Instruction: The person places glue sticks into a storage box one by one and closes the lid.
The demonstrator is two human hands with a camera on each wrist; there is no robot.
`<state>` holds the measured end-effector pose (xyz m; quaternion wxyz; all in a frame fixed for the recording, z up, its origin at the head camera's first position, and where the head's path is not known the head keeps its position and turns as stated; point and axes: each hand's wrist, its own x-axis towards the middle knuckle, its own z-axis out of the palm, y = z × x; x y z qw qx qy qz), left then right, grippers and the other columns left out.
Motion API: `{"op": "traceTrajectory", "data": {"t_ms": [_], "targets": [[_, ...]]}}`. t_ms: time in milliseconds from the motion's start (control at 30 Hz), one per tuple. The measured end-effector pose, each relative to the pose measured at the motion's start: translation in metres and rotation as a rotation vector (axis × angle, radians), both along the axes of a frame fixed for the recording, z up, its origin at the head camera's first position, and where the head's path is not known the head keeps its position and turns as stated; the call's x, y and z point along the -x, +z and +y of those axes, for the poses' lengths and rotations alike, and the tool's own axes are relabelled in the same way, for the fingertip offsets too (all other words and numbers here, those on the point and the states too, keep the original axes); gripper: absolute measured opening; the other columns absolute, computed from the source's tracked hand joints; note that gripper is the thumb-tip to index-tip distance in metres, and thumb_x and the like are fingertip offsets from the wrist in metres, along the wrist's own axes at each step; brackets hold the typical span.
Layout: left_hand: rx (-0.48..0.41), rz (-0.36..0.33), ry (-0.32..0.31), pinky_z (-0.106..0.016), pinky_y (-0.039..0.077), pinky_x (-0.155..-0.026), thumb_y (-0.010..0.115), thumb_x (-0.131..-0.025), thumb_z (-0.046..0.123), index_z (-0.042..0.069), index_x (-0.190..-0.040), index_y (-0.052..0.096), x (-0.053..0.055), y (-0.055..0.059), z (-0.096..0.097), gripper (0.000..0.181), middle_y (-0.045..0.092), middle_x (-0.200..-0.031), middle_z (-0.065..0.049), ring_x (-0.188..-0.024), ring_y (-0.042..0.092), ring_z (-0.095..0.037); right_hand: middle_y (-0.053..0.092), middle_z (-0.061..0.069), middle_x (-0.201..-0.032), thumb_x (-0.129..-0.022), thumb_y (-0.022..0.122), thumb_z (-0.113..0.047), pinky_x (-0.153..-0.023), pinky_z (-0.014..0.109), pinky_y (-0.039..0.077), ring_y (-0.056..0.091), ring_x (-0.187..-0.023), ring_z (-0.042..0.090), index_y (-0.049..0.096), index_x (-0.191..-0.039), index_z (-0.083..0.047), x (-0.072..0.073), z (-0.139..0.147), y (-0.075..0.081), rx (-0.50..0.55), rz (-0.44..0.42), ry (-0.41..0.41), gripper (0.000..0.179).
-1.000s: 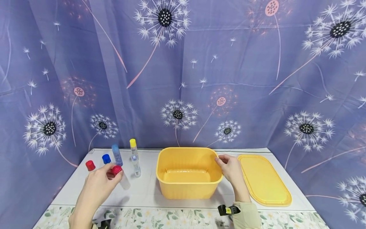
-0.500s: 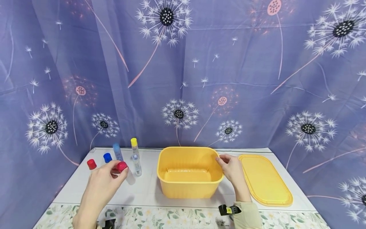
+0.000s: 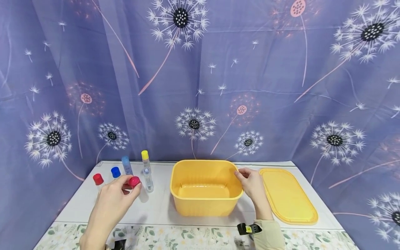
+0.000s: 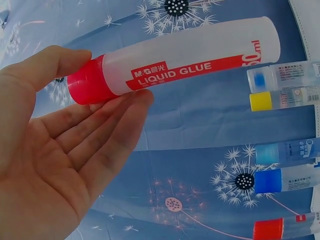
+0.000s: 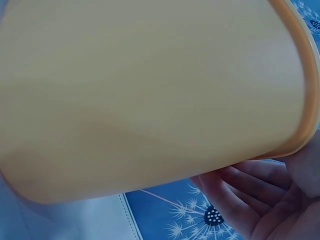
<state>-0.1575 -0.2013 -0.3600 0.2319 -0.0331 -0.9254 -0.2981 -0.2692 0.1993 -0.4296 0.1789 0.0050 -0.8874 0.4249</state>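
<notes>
Left hand (image 3: 110, 198) pinches a glue bottle (image 4: 195, 57) by its red cap (image 4: 91, 84); bottle is above the left half of the desk (image 3: 162, 211). Right hand (image 3: 253, 184) grips the yellow box (image 3: 206, 208) at its right rim; box sits mid-desk. Yellow lid (image 3: 290, 196) lies flat near the right edge. Five further bottles (image 3: 127, 166) stand toward the back left corner.

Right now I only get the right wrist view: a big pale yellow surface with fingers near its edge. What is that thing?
Observer: The head view shows an open yellow box standing on the table.

Visitor: Oh! And what's the other hand up to?

Observer: The left hand is holding a bottle marked "LIQUID GLUE" by its red cap.

Visitor: Does the box have a lid anywhere?

Observer: A matching yellow lid lies flat, to the right of the box.
</notes>
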Motion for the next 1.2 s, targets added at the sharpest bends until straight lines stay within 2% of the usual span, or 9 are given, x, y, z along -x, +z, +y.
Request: {"op": "traceTrajectory", "data": {"t_ms": [233, 467, 567, 667, 800, 933, 1200], "targets": [[0.017, -0.02, -0.03, -0.039, 0.053, -0.067, 0.068, -0.09, 0.026, 0.011, -0.1, 0.07, 0.003, 0.002, 0.001, 0.018, 0.067, -0.084, 0.001, -0.075, 0.063, -0.016, 0.071, 0.008, -0.08, -0.09, 0.072, -0.017, -0.063, 0.03, 0.052, 0.065, -0.072, 0.018, 0.075, -0.096, -0.001, 0.001, 0.0, -0.002, 0.012, 0.009, -0.002, 0.017], [0.115, 0.015, -0.074, -0.035, 0.05, -0.06, 0.071, -0.087, 0.023, 0.009, -0.098, 0.07, 0.011, 0.003, 0.0, 0.018, 0.064, -0.078, 0.003, -0.068, 0.06, -0.015, 0.072, 0.007, -0.083, -0.09, 0.072, -0.018, -0.065, 0.032, 0.053, 0.066, -0.073, 0.019, 0.075, -0.096, -0.002, 0.0, -0.001, -0.003, 0.004, 0.008, -0.001, 0.018], [0.153, 0.033, -0.102, -0.034, 0.049, -0.059, 0.072, -0.086, 0.023, 0.011, -0.096, 0.069, 0.015, 0.007, 0.001, 0.015, 0.062, -0.077, 0.005, -0.067, 0.059, -0.014, 0.072, 0.007, -0.083, -0.09, 0.072, -0.018, -0.065, 0.031, 0.053, 0.066, -0.074, 0.019, 0.075, -0.096, -0.002, 0.0, -0.001, -0.003, 0.006, 0.008, -0.006, 0.018], [0.19, 0.057, -0.141, -0.032, 0.045, -0.054, 0.072, -0.086, 0.023, 0.018, -0.087, 0.066, 0.019, 0.013, 0.003, 0.008, 0.057, -0.073, 0.008, -0.061, 0.053, -0.011, 0.072, 0.007, -0.083, -0.09, 0.072, -0.018, -0.065, 0.031, 0.053, 0.066, -0.074, 0.019, 0.075, -0.096, -0.002, 0.001, -0.001, -0.004, 0.015, 0.009, -0.012, 0.018], [0.252, 0.099, -0.194, -0.027, 0.038, -0.047, 0.072, -0.086, 0.026, 0.023, -0.077, 0.058, 0.027, 0.021, 0.008, 0.017, 0.051, -0.067, 0.008, -0.053, 0.044, -0.008, 0.072, 0.008, -0.083, -0.09, 0.072, -0.018, -0.066, 0.03, 0.052, 0.066, -0.074, 0.019, 0.075, -0.096, -0.001, 0.001, 0.001, -0.004, 0.028, 0.006, -0.013, 0.018], [0.279, 0.079, -0.248, -0.025, 0.037, -0.045, 0.072, -0.087, 0.029, 0.021, -0.078, 0.058, 0.036, 0.029, 0.013, 0.019, 0.051, -0.067, 0.009, -0.052, 0.043, -0.006, 0.072, 0.009, -0.084, -0.09, 0.072, -0.018, -0.066, 0.031, 0.052, 0.066, -0.075, 0.02, 0.074, -0.097, -0.001, 0.001, 0.002, -0.003, 0.027, 0.003, -0.013, 0.018], [0.217, -0.005, -0.409, -0.024, 0.044, -0.051, 0.07, -0.089, 0.025, 0.019, -0.081, 0.062, 0.051, 0.045, 0.024, 0.012, 0.054, -0.064, 0.013, -0.056, 0.05, -0.003, 0.072, 0.008, -0.085, -0.09, 0.072, -0.019, -0.066, 0.033, 0.053, 0.068, -0.077, 0.021, 0.075, -0.098, -0.002, 0.0, 0.0, -0.003, 0.029, -0.005, -0.005, 0.019]]}}
